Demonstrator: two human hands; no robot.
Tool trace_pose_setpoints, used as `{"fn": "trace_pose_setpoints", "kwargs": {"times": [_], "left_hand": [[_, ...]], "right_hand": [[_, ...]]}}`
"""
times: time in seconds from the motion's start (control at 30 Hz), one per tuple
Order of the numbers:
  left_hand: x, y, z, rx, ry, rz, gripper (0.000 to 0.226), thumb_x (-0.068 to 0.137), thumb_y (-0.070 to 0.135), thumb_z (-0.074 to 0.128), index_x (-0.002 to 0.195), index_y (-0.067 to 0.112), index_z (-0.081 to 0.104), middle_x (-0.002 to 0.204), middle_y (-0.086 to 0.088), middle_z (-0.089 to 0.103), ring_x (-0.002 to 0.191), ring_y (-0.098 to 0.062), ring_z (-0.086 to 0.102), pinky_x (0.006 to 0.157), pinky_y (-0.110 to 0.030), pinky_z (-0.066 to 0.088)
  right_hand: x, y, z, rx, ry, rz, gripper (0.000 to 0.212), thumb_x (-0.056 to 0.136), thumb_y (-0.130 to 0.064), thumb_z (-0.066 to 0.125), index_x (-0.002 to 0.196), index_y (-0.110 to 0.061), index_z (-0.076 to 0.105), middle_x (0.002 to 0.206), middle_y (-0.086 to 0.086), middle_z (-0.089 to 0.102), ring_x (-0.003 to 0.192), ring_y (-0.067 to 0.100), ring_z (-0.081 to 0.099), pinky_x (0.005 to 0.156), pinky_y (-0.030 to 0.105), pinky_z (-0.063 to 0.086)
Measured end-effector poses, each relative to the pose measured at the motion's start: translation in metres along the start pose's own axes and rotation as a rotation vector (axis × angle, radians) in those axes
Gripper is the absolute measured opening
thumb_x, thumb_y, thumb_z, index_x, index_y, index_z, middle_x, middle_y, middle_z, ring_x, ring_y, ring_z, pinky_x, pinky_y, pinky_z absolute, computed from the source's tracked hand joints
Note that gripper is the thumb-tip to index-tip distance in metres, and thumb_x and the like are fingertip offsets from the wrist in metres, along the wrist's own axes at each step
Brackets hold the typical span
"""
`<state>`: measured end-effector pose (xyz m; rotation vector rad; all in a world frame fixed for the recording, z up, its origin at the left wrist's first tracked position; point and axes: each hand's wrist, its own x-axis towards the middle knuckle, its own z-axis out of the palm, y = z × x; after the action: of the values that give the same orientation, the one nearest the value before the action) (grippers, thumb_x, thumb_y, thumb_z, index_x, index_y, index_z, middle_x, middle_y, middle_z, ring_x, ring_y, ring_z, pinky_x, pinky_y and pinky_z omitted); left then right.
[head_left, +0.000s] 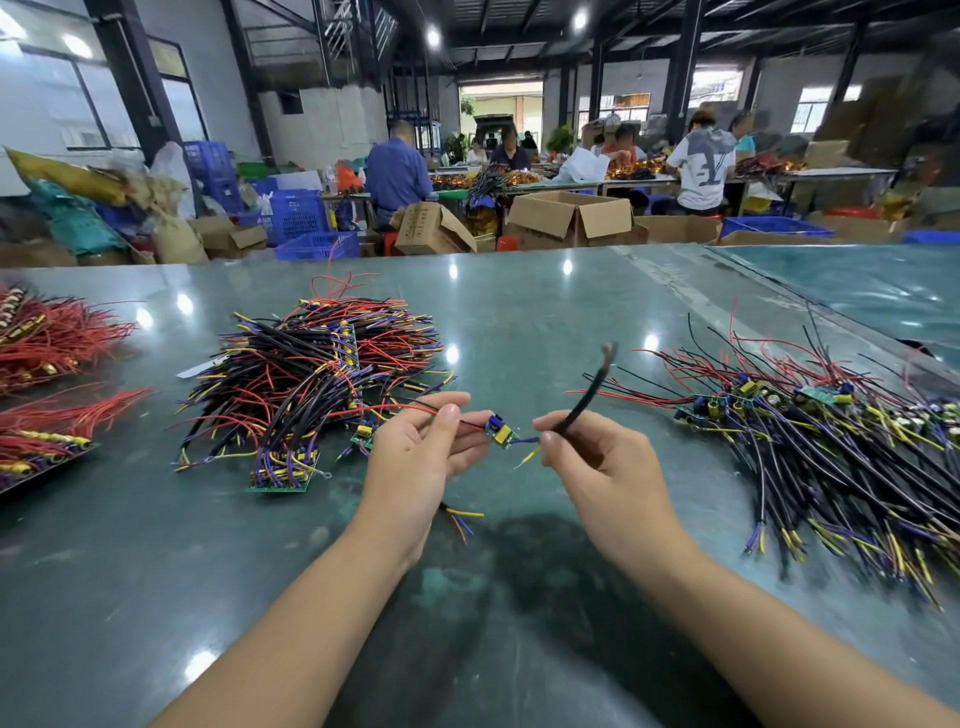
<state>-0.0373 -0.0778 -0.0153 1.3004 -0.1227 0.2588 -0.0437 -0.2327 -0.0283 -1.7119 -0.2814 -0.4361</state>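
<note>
A small circuit board with a yellow part and blue capacitor hangs in the air between my hands, above the green table. My left hand pinches the board's red wire beside the board. My right hand pinches a black sleeve or cable that sticks up and to the right, blurred at its tip. Blue and yellow wires run from the board toward my right fingers. A few loose wire ends lie under my left wrist.
A heap of wired boards lies to the left, a second spread of them to the right. Red-wire bundles sit at the far left edge. Beyond the table stand cardboard boxes, blue crates and seated people working.
</note>
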Motion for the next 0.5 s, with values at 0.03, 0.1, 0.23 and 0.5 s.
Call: {"fn": "trace_pose_setpoints", "kwargs": {"times": [0.03, 0.1, 0.23, 0.5], "left_hand": [[0.0001, 0.0003, 0.0, -0.023, 0.0, -0.014, 0.018, 0.1, 0.007, 0.041, 0.1, 0.009, 0.059, 0.087, -0.01, 0.074, 0.08, -0.02, 0.071, 0.072, -0.026, 0.058], [0.0, 0.0016, 0.001, -0.078, -0.006, -0.046, 0.02, 0.101, 0.009, 0.039, 0.101, 0.01, 0.058, 0.088, -0.011, 0.074, 0.081, -0.022, 0.071, 0.068, -0.025, 0.057], [0.0002, 0.0057, 0.0036, -0.228, -0.021, -0.124, 0.027, 0.103, 0.017, 0.032, 0.103, 0.009, 0.058, 0.089, -0.013, 0.074, 0.081, -0.023, 0.073, 0.063, -0.023, 0.056], [0.0043, 0.0047, -0.0001, -0.234, 0.138, -0.067, 0.026, 0.103, 0.013, 0.035, 0.097, 0.009, 0.059, 0.076, -0.008, 0.074, 0.07, -0.018, 0.072, 0.06, -0.023, 0.056]], "right_hand": [[0.0011, -0.0008, -0.0007, 0.034, 0.022, 0.007, 0.022, 0.09, -0.007, 0.061, 0.083, -0.026, 0.068, 0.065, -0.017, 0.065, 0.066, 0.005, 0.059, 0.064, 0.021, 0.049], [0.0032, -0.0019, -0.0026, 0.13, 0.056, 0.03, 0.024, 0.09, -0.004, 0.06, 0.082, -0.025, 0.069, 0.068, -0.015, 0.067, 0.069, 0.003, 0.063, 0.068, 0.021, 0.052], [0.0047, -0.002, -0.0045, 0.384, 0.074, 0.099, 0.021, 0.092, -0.003, 0.057, 0.086, -0.019, 0.069, 0.076, -0.009, 0.07, 0.072, 0.005, 0.066, 0.064, 0.022, 0.054], [0.0061, -0.0047, -0.0029, 0.587, 0.091, 0.118, 0.018, 0.092, 0.002, 0.052, 0.089, -0.008, 0.067, 0.077, 0.003, 0.067, 0.074, 0.011, 0.062, 0.074, 0.02, 0.052]]}}
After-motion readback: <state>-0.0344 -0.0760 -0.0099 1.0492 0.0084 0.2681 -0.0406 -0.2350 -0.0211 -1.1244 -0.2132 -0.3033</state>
